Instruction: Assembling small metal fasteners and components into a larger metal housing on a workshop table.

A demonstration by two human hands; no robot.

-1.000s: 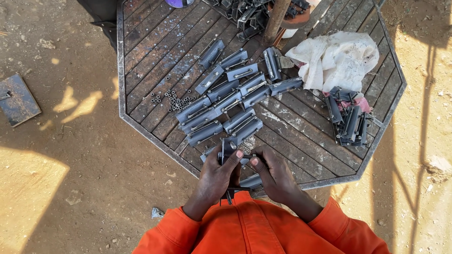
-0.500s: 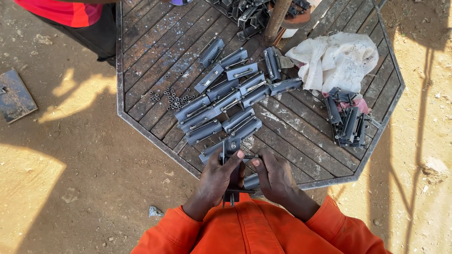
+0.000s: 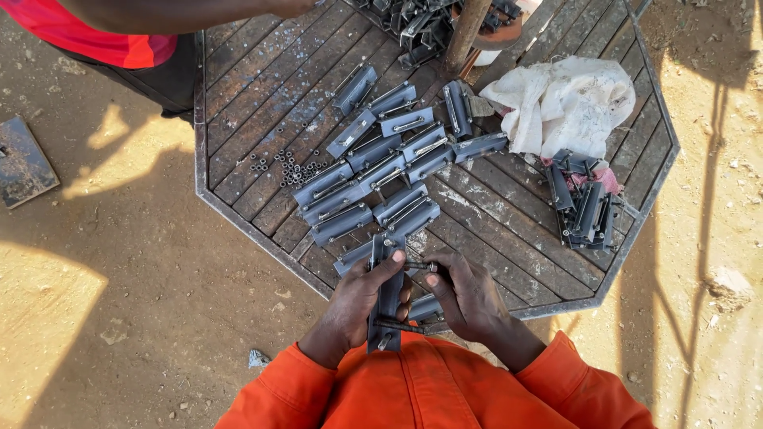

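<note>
While I watched, my left hand point(image 3: 358, 306) gripped the upright grey bracket point(image 3: 387, 294) at the worktop point(image 3: 238, 214) edge; my right hand point(image 3: 469, 298) pinched its bolt point(image 3: 417, 267). Stiff, heavy steel, I judged: best held by the flat sides.

Grey-blue metal brackets point(image 3: 373, 179) lie across the brown slatted table point(image 3: 262, 87). A white cloth point(image 3: 568, 103) sits at its right side. Orange sleeves point(image 3: 429, 389) show below it, a red shirt point(image 3: 95, 36) above-left.
</note>
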